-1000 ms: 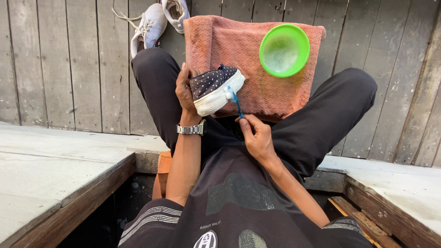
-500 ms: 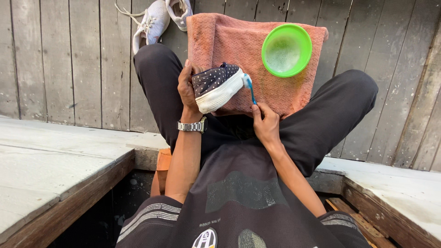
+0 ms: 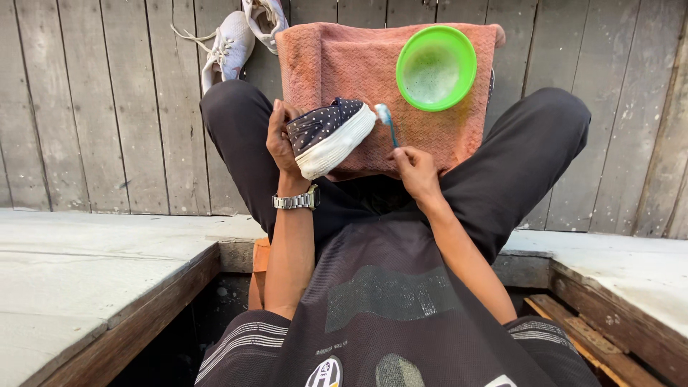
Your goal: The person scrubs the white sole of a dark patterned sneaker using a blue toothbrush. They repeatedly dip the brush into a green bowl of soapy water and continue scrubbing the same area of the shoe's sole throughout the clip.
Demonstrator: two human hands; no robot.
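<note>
My left hand (image 3: 281,140), with a metal watch on the wrist, grips a dark dotted shoe with a thick white sole (image 3: 328,135) over my lap. My right hand (image 3: 416,170) holds a blue toothbrush (image 3: 388,123), its bristle head touching the front end of the white sole. Under both lies a pink towel (image 3: 337,64) spread on the wooden floor between my legs. A green bowl (image 3: 436,68) with soapy water sits on the towel, beyond the brush.
Two white sneakers (image 3: 233,43) with loose laces lie on the grey floor planks at the upper left. My legs in black trousers spread to either side. Concrete ledges (image 3: 86,272) with wooden edging flank my seat.
The brush head has slid along the sole toward the toe, and my right hand has shifted right. The shoe stays in my left hand.
</note>
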